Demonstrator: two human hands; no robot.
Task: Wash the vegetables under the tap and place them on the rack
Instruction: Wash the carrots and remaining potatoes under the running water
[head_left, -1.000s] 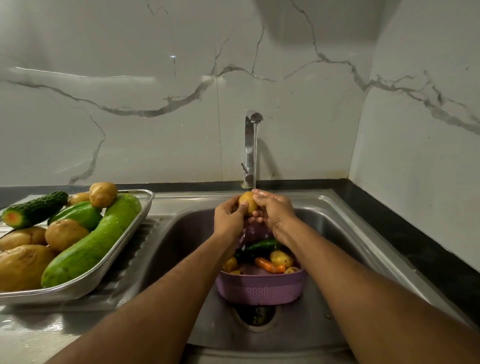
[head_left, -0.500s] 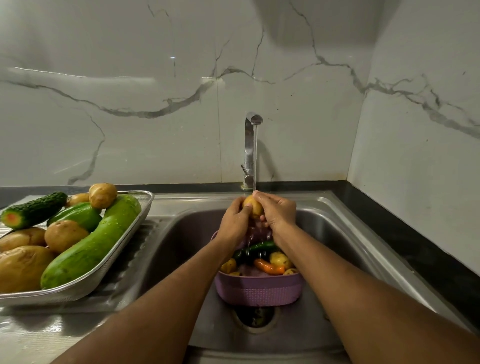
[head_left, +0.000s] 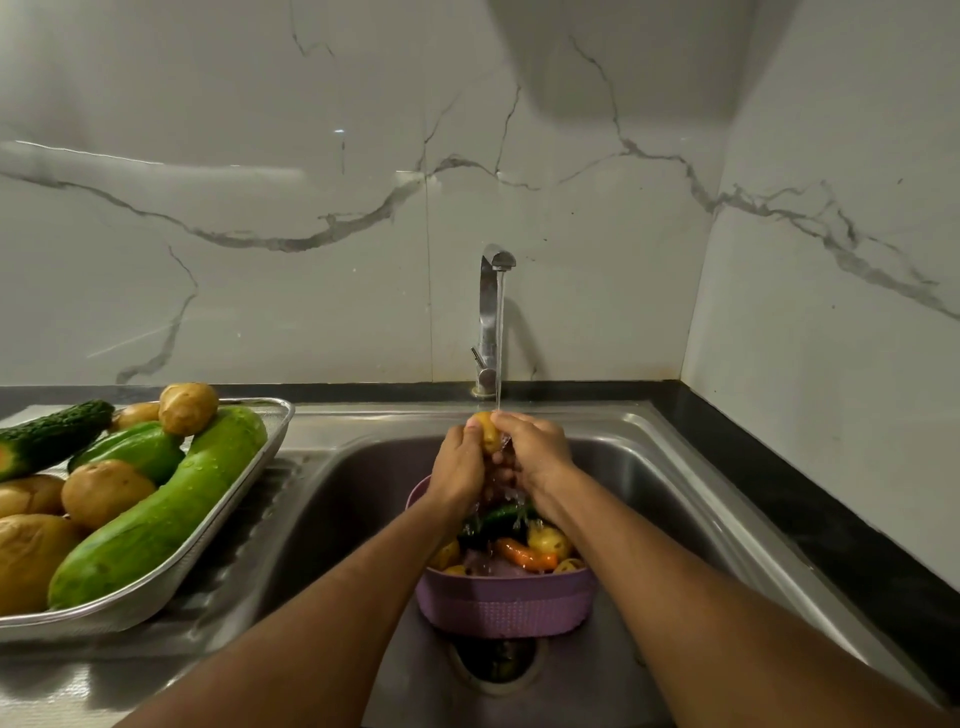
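I look all over and I find no words, no numbers, no labels and no signs that I can read.

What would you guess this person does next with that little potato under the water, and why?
Probably carry the small potato left to the metal rack. Both the left hand and right hand grip it under the tap stream, and washed potatoes and cucumbers already lie on that rack.
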